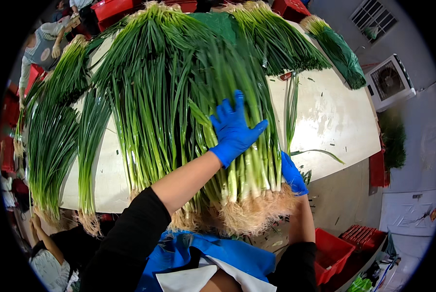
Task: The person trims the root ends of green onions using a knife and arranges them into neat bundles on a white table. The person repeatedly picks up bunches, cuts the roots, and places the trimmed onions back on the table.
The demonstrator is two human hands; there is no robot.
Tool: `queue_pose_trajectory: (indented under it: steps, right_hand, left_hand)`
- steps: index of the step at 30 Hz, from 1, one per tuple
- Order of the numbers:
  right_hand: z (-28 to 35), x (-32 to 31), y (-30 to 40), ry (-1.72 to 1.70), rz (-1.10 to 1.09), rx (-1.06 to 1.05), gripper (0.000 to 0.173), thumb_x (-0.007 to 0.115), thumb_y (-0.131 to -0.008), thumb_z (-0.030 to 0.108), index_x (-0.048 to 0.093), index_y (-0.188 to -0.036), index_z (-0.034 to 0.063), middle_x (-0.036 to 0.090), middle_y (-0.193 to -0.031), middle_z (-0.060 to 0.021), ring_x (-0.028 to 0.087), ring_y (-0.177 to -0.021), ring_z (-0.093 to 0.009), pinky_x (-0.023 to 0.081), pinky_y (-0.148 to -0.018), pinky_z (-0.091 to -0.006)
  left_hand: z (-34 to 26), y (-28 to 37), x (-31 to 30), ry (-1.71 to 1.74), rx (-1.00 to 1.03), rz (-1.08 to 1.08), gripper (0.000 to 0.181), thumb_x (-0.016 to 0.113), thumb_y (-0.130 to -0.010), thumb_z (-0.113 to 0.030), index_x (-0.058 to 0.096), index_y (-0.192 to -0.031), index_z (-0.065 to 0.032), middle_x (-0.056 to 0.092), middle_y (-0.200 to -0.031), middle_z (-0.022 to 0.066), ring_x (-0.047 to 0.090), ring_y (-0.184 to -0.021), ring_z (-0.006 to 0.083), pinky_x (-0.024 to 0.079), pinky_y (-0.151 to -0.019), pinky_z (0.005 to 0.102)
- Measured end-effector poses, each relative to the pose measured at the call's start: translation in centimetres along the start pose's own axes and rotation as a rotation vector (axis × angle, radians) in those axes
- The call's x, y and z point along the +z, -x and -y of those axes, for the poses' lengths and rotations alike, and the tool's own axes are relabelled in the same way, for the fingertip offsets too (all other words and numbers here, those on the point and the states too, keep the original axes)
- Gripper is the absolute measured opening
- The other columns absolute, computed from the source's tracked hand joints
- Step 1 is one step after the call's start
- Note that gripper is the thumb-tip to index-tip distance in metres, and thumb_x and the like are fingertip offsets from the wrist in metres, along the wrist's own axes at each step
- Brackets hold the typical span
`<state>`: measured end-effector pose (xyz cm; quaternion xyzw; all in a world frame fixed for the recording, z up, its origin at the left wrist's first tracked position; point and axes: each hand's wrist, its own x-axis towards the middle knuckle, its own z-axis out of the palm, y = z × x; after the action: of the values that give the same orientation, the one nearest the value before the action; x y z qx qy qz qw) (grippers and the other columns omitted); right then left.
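Observation:
My left hand (235, 127), in a blue glove, lies palm down with fingers spread on a thick bundle of green onions (254, 160). Its thumb points right. Against the bundle's right side, just above the roots, is my right hand (292, 174), also gloved in blue; part of it is hidden, so its grip is unclear. The bundle's fibrous pale roots (252, 215) overhang the near table edge, and its dark leaves reach away from me. Directly left, more green onions (141, 138) lie side by side, roots towards me.
Green onions with roots facing away (276, 40) cover the table's (327, 109) far side. A red-handled tool (286, 76) lies near loose leaves (291, 106). A green-wrapped bundle (340, 54) rests far right. Red crates (333, 255) stand at lower right. Other people (44, 47) are at left.

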<state>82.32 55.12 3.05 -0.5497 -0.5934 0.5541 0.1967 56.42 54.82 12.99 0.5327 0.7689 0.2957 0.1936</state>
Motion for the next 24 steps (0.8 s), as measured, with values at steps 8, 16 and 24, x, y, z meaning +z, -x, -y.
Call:
queue_pose_trajectory:
  steps: [8, 16, 24]
  right_hand:
    - [-2.1, -4.3, 3.0, -0.170, -0.234, 0.177, 0.041, 0.053, -0.097, 0.030, 0.054, -0.123, -0.0017, 0.061, -0.116, -0.0120, 0.056, -0.108, -0.020, 0.043, -0.095, -0.0328]
    - [15.0, 12.5, 10.9, 0.295, -0.139, -0.573, 0.042, 0.055, -0.093, 0.008, 0.046, -0.134, 0.0060, 0.054, -0.129, -0.0125, 0.049, -0.123, -0.025, 0.037, -0.106, -0.0356]
    - [11.1, 30.4, 10.0, 0.641, 0.240, -0.361, 0.078, 0.069, -0.083, 0.032, 0.029, -0.142, -0.0003, 0.042, -0.132, -0.0276, 0.047, -0.117, -0.043, 0.044, -0.096, -0.0473]
  left_hand:
    - [6.3, 4.7, -8.3, 0.201, 0.470, -0.142, 0.073, 0.065, -0.083, -0.041, 0.037, -0.142, -0.0103, 0.039, -0.144, 0.0107, 0.033, -0.133, 0.0336, 0.015, -0.111, 0.0532]
    - [30.1, 15.9, -11.9, -0.025, -0.349, -0.305, 0.117, 0.080, -0.067, -0.048, 0.011, -0.147, 0.0010, 0.030, -0.143, 0.0313, 0.027, -0.135, 0.0405, 0.028, -0.108, 0.0466]
    - [36.8, 17.7, -9.6, 0.584, -0.472, -0.140, 0.098, 0.080, -0.070, -0.022, 0.021, -0.143, 0.0055, 0.042, -0.138, 0.0257, 0.048, -0.123, 0.0310, 0.042, -0.099, 0.0355]
